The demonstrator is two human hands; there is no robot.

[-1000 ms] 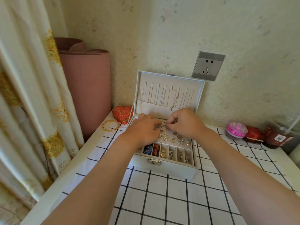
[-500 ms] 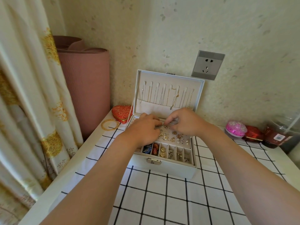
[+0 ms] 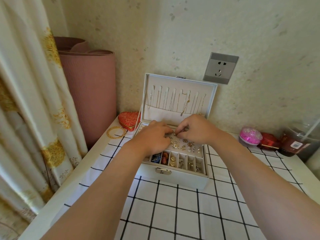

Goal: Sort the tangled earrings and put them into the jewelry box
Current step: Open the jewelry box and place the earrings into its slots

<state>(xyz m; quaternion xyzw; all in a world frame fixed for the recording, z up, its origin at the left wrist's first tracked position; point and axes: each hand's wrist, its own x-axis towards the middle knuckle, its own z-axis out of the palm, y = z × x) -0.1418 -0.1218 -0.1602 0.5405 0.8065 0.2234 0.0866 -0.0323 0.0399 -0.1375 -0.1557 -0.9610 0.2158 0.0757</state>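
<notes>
I see the box (image 3: 173,177) open in the middle of the frame, on the checked cloth (image 3: 173,213). The left hand (image 3: 154,138) and right hand (image 3: 197,129) meet over its tray (image 3: 199,154). Both pinch one tiny earring (image 3: 174,134) with their fingertips. More earrings (image 3: 183,146) lie loose on the tray just below the hands, and some sit in the front slots (image 3: 191,164).

my forearms reach toward the table's far edge, left hand (image 3: 154,138) and right hand (image 3: 196,129) curled, fingertips pinching one earring (image 3: 174,134).
</notes>
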